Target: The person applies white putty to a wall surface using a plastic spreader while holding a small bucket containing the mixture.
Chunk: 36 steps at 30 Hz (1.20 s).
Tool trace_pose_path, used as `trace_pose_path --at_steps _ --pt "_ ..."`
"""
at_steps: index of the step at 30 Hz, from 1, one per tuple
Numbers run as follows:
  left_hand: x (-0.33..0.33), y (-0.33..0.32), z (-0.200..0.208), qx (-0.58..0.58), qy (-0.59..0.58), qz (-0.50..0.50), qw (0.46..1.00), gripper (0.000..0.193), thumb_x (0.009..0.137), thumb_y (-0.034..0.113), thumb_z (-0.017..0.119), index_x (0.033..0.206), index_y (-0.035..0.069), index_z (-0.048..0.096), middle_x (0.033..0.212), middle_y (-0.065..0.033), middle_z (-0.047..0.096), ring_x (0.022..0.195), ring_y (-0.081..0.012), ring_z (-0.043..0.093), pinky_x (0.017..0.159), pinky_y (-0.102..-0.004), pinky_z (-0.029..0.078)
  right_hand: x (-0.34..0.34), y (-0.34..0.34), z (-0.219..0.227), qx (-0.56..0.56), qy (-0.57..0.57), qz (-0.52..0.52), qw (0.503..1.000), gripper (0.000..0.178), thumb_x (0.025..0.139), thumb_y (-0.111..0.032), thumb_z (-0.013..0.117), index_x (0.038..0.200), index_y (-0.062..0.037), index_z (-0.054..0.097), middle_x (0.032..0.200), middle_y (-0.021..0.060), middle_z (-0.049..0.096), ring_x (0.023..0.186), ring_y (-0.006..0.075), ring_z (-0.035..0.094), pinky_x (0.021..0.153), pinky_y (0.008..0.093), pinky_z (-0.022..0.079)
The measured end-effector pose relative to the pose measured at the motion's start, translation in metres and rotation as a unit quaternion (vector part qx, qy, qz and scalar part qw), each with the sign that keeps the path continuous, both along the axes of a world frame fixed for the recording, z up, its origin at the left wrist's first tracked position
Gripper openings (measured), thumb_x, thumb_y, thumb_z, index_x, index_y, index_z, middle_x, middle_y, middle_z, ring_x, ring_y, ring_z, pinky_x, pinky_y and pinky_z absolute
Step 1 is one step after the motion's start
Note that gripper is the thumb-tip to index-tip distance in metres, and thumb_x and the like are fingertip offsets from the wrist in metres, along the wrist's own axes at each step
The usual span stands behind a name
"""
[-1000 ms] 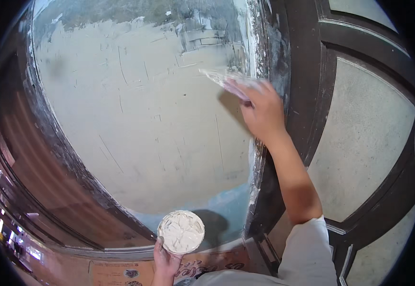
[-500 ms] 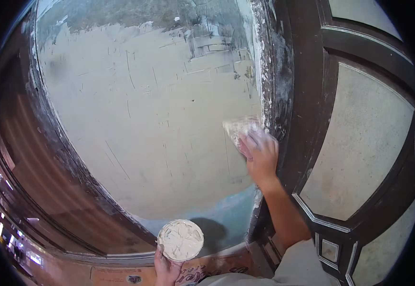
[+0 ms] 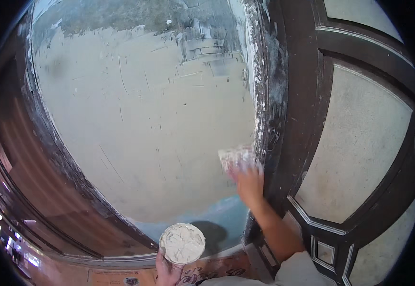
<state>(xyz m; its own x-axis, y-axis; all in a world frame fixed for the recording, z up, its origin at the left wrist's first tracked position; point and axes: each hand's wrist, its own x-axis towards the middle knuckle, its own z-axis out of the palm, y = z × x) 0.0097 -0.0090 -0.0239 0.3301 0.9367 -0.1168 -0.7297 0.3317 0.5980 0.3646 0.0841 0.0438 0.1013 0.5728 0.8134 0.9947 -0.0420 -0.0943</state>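
Note:
A putty knife, its wide blade smeared with putty, lies against the wall panel near the right edge. My right hand is closed around it; the handle is hidden by the fingers and slightly blurred. Pale putty coats most of the panel, with thin scratches across it and one small dark hole. Low in front of the wall, my left hand holds a round tub full of creamy putty, thumb at its rim.
Dark paint-flecked trim borders the panel on its right, beside a dark door with pale inset panels. On the left stands a brown wooden frame. Printed cardboard covers the floor below. Bluish wall shows under the putty.
My right hand and the putty knife have slid down the panel along its right edge. The left hand and tub have stayed nearly in place, and the view has shifted slightly.

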Motion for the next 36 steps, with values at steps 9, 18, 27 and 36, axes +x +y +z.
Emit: trace_pose_path --at_steps 9,18,27,36 --pt "0.014 -0.006 0.005 -0.024 0.013 0.009 1.0 0.059 0.101 0.041 0.041 0.15 0.009 0.04 0.151 -0.0163 0.046 0.136 -0.0366 0.049 0.111 -0.0558 0.043 0.009 -0.046 -0.04 0.002 0.048 0.116 0.992 0.051 0.084 -0.008 0.063 0.132 -0.0246 0.064 0.123 0.0059 0.064 0.122 0.0294 0.055 0.1 0.0502 0.041" --pt "0.029 -0.014 0.001 -0.037 -0.02 -0.003 0.999 0.057 0.101 0.038 0.041 0.148 0.007 0.041 0.15 -0.0167 0.047 0.135 -0.0365 0.05 0.11 -0.0537 0.045 0.009 0.012 0.16 0.203 -0.053 0.051 0.977 0.051 0.087 -0.014 0.062 0.135 -0.0336 0.061 0.133 0.0011 0.061 0.115 0.0284 0.055 0.094 0.0453 0.042" --pt "0.007 -0.013 -0.008 -0.033 -0.017 0.073 0.997 0.056 0.101 0.038 0.041 0.147 0.007 0.044 0.148 -0.0151 0.05 0.133 -0.0343 0.053 0.109 -0.0534 0.046 -0.018 -0.025 -0.233 -0.129 0.018 0.08 0.988 0.052 0.079 -0.014 0.067 0.129 -0.031 0.066 0.138 0.0045 0.056 0.119 0.0337 0.05 0.098 0.0545 0.039" --pt "0.011 -0.003 -0.015 -0.017 -0.004 0.024 1.0 0.061 0.1 0.042 0.045 0.15 0.007 0.039 0.15 -0.0159 0.047 0.136 -0.034 0.049 0.112 -0.051 0.043 0.002 -0.052 -0.11 -0.062 0.156 0.2 0.965 0.048 0.08 -0.004 0.062 0.126 -0.0163 0.068 0.115 0.0085 0.067 0.102 0.0343 0.06 0.091 0.0443 0.05"
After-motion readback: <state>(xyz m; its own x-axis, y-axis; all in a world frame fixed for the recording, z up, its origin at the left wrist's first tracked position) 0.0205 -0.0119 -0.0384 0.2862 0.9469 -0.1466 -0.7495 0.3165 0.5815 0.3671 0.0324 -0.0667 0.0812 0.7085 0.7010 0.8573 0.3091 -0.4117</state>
